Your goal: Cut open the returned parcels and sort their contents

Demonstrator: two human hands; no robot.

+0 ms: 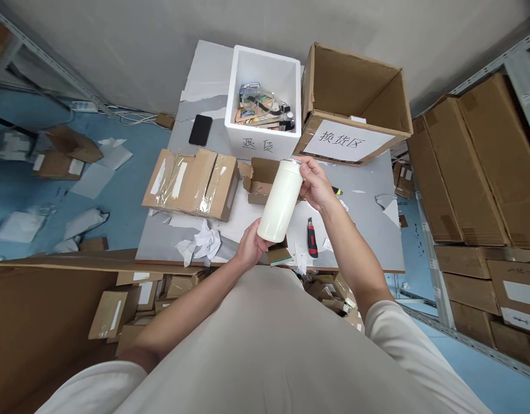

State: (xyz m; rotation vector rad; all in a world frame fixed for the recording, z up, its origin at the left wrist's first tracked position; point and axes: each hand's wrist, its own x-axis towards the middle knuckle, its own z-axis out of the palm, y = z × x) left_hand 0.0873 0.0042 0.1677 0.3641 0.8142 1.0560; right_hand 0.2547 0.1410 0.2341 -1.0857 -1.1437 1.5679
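Observation:
A cream-coloured tumbler [280, 202] with a silvery rim is held up, tilted, between my two hands above the table. My left hand [252, 246] grips its bottom end. Around the top end, my right hand [315, 183] is closed. Behind and below the tumbler lies an opened small cardboard box [260, 179], partly hidden by it. A red and black box cutter [312, 238] rests on the table to the right of the tumbler. Crumpled white paper [207, 241] lies left of my left hand.
A white foam box [265, 138] with mixed goods and a large open carton [355, 144] stand at the back. Several taped cardboard boxes [191, 183] sit left, below a black phone [200, 130]. Stacked cartons [476, 167] fill the right shelf; more boxes lie under the table.

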